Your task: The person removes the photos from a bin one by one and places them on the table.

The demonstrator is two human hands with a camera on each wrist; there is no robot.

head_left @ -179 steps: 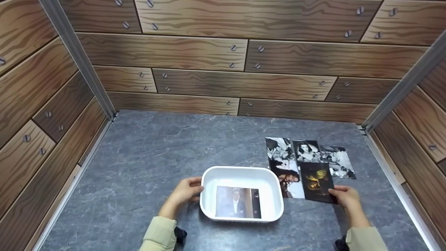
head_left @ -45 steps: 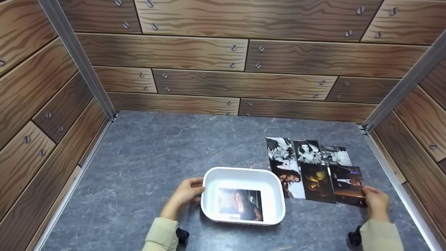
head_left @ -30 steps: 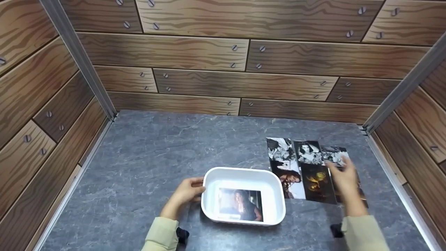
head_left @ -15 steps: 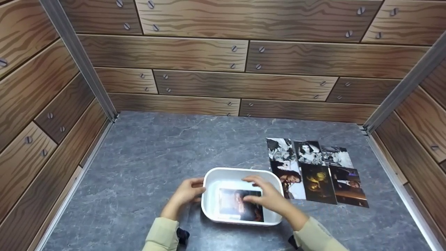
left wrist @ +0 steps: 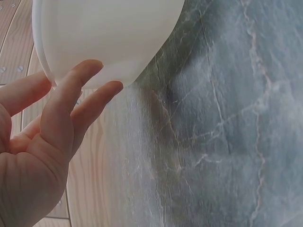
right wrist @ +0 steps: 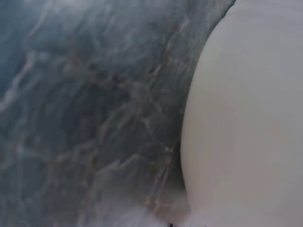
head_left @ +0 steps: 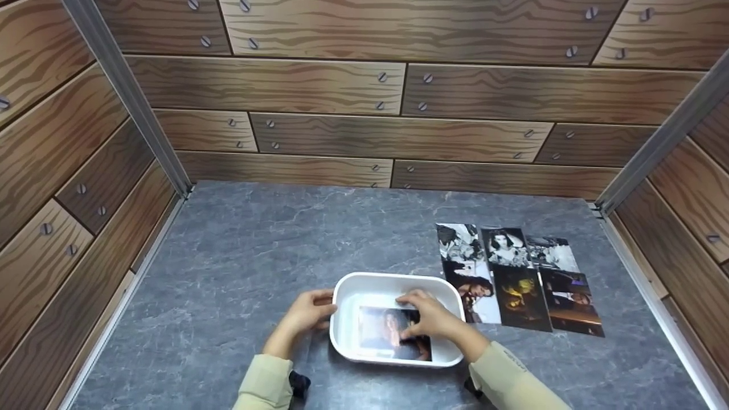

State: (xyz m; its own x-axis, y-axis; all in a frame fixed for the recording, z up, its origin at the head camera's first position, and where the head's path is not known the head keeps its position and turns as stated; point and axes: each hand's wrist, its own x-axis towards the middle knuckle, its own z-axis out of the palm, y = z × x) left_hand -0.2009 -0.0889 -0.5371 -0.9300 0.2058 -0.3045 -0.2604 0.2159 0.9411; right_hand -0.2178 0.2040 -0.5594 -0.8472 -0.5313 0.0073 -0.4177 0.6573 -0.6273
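Note:
A white rectangular tub (head_left: 398, 277) stands at the front middle of the table, with a photo (head_left: 381, 336) of a person in dark clothes face up inside. My left hand (head_left: 307, 311) holds the tub's left side, its thumb at the rim and fingertips against the outer wall, as the left wrist view shows too. Reaching over the right rim, my right hand (head_left: 435, 320) is inside the tub, fingers and thumb spread apart over the photo's right part. In the right wrist view only the tub's outer wall (right wrist: 246, 118) and the tabletop show; that hand is hidden.
Several photos lie in two rows right of the tub, among them a dark one with golden shapes (head_left: 521, 299) and a suited figure (head_left: 571, 302) at the near right. Printed plank walls (head_left: 364, 85) bound the grey marbled table (head_left: 273, 228) at back and sides.
My right hand laid the suited-figure photo at the row's right end, let go, then moved left into the tub. A different photo now tops the tub's contents. My left hand has stayed put.

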